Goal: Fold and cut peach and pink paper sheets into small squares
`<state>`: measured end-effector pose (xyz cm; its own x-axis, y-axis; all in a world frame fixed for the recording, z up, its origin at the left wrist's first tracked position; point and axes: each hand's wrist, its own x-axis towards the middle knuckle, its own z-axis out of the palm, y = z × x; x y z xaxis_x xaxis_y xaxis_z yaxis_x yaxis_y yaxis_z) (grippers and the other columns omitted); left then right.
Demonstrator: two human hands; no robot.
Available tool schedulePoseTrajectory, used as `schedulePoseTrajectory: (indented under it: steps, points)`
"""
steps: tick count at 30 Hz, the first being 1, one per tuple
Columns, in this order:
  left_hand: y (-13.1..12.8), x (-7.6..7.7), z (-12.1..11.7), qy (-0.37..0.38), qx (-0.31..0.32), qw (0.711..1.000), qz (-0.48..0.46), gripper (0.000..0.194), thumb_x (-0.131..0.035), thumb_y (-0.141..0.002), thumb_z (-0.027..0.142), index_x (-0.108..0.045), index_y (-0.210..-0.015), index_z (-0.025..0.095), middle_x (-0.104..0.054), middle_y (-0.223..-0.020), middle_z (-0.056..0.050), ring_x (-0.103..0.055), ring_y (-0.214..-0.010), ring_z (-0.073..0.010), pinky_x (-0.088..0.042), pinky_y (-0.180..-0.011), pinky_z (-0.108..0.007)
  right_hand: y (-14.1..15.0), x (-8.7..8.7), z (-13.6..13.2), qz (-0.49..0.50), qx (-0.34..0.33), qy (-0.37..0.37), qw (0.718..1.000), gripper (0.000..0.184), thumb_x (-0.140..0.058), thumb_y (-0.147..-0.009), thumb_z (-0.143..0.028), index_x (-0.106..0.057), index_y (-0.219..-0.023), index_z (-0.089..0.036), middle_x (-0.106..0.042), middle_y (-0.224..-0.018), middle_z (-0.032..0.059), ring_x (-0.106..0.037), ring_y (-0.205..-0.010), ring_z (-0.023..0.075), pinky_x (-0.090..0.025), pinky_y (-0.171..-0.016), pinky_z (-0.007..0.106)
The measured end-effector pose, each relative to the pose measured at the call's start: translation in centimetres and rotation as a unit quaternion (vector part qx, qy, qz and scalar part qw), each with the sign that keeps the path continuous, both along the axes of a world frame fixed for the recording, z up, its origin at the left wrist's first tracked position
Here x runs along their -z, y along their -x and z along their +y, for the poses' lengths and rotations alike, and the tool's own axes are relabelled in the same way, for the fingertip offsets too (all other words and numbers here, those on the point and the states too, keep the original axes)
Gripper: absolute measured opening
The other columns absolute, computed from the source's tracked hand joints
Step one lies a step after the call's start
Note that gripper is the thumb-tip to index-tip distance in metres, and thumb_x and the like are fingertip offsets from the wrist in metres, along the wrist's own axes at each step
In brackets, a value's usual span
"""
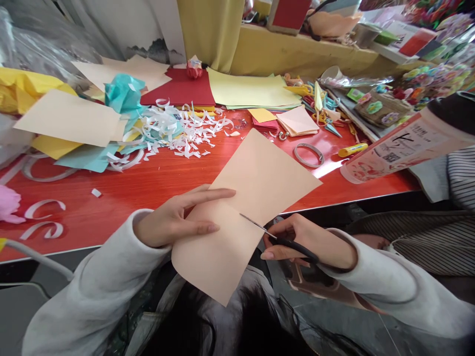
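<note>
A sheet of peach paper (265,178) lies partly on the red table and partly over its front edge. Its near part curls down over my lap. My left hand (181,215) grips it on the left side, thumb on top of the near part and index finger stretched along the far part. In my right hand (300,242) is a pair of scissors (293,246) with black handles. The blades reach into the sheet from its right edge, with their tip near the sheet's middle. How far the cut runs left of the tip is hard to make out.
White paper strips (178,128) are heaped at the back left beside crumpled teal paper (124,94). A stack of small pink squares (299,120), a tape ring (308,155) and a yellow glue stick (352,150) lie beyond the sheet. A large cup (401,143) leans in at right.
</note>
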<state>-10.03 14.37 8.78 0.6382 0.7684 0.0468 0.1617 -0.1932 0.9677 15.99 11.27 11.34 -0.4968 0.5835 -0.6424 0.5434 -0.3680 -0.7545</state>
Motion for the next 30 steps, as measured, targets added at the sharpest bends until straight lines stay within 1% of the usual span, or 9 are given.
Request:
schedulePoseTrajectory:
  steps: [6,10,14,16,18,20,23,26,30]
  points:
    - [-0.2,0.3,-0.1,-0.007,0.014,1.0,-0.02,0.052,-0.065,-0.076,0.022,-0.051,-0.124,0.036,-0.055,-0.118,-0.003,-0.05,-0.107,-0.0209,-0.043,-0.088,-0.031,0.0,0.6,-0.1,0.033,0.007,-0.003,0.999,0.035,-0.07,-0.067,-0.047,-0.059,-0.068,-0.014,-0.041,-0.044,-0.0075,-0.034,-0.033,0.0025,-0.025,-0.032,0.015]
    - [-0.2,0.5,-0.1,-0.007,0.013,1.0,-0.021,0.052,-0.065,-0.076,0.022,-0.051,-0.124,0.035,-0.056,-0.116,-0.004,-0.052,-0.104,-0.0205,-0.044,-0.087,-0.032,0.0,0.9,-0.2,0.021,0.02,-0.003,1.0,0.033,-0.071,-0.066,-0.045,-0.058,-0.067,-0.014,-0.04,-0.042,-0.008,-0.034,-0.033,0.0028,-0.025,-0.031,0.015]
    - [-0.3,0.5,-0.1,-0.007,0.02,1.0,-0.019,0.052,-0.065,-0.075,0.022,-0.051,-0.125,0.034,-0.055,-0.117,-0.005,-0.051,-0.107,-0.0232,-0.046,-0.086,-0.034,0.0,0.8,-0.1,0.02,0.004,-0.014,1.0,0.033,-0.071,-0.066,-0.044,-0.06,-0.067,-0.013,-0.04,-0.042,-0.0077,-0.034,-0.033,0.0029,-0.026,-0.031,0.015]
    - [-0.4,0.5,0.0,-0.005,0.03,0.999,-0.021,0.053,-0.065,-0.075,0.022,-0.051,-0.125,0.033,-0.054,-0.119,-0.006,-0.051,-0.109,-0.0242,-0.045,-0.088,-0.035,0.1,0.8,-0.1,0.043,-0.003,-0.027,0.999,0.033,-0.071,-0.067,-0.044,-0.063,-0.074,-0.012,-0.042,-0.045,-0.007,-0.033,-0.033,0.0026,-0.025,-0.031,0.015]
    - [-0.6,0.6,0.0,-0.004,0.041,0.999,-0.029,0.053,-0.065,-0.076,0.021,-0.051,-0.125,0.033,-0.054,-0.12,-0.006,-0.051,-0.109,-0.0235,-0.045,-0.089,-0.034,0.1,0.9,0.0,0.07,-0.007,-0.041,0.997,0.037,-0.069,-0.068,-0.044,-0.066,-0.084,-0.012,-0.045,-0.048,-0.0063,-0.032,-0.033,0.0023,-0.024,-0.03,0.016]
    - [-0.6,0.7,0.0,-0.005,0.049,0.998,-0.039,0.053,-0.064,-0.076,0.02,-0.05,-0.126,0.034,-0.054,-0.12,-0.005,-0.051,-0.109,-0.0224,-0.044,-0.089,-0.033,0.2,1.2,-0.1,0.082,-0.007,-0.051,0.995,0.039,-0.068,-0.069,-0.045,-0.066,-0.089,-0.011,-0.046,-0.05,-0.006,-0.032,-0.034,0.0023,-0.024,-0.03,0.016]
    - [-0.7,0.8,0.0,-0.007,0.054,0.998,-0.041,0.053,-0.064,-0.077,0.019,-0.049,-0.126,0.035,-0.053,-0.122,-0.003,-0.05,-0.11,-0.0208,-0.043,-0.089,-0.03,0.2,1.5,-0.1,0.083,-0.003,-0.06,0.995,0.037,-0.069,-0.069,-0.044,-0.067,-0.087,-0.011,-0.046,-0.048,-0.0057,-0.035,-0.034,0.003,-0.026,-0.03,0.016]
    - [-0.8,0.7,0.0,-0.007,0.055,0.998,-0.037,0.053,-0.064,-0.076,0.018,-0.05,-0.126,0.033,-0.053,-0.122,-0.004,-0.05,-0.111,-0.021,-0.043,-0.09,-0.031,0.3,1.6,-0.1,0.086,0.008,-0.048,0.995,0.038,-0.07,-0.068,-0.043,-0.065,-0.089,-0.012,-0.048,-0.049,-0.0054,-0.035,-0.033,0.003,-0.027,-0.029,0.016]
    - [-1.2,0.5,-0.1,0.01,0.062,0.997,-0.043,0.054,-0.065,-0.075,0.017,-0.051,-0.125,0.03,-0.054,-0.12,-0.005,-0.051,-0.11,-0.0211,-0.044,-0.089,-0.03,0.7,1.3,0.0,0.099,0.023,-0.048,0.994,0.038,-0.072,-0.066,-0.043,-0.062,-0.088,-0.013,-0.043,-0.044,-0.008,-0.032,-0.03,0.0022,-0.025,-0.027,0.014]
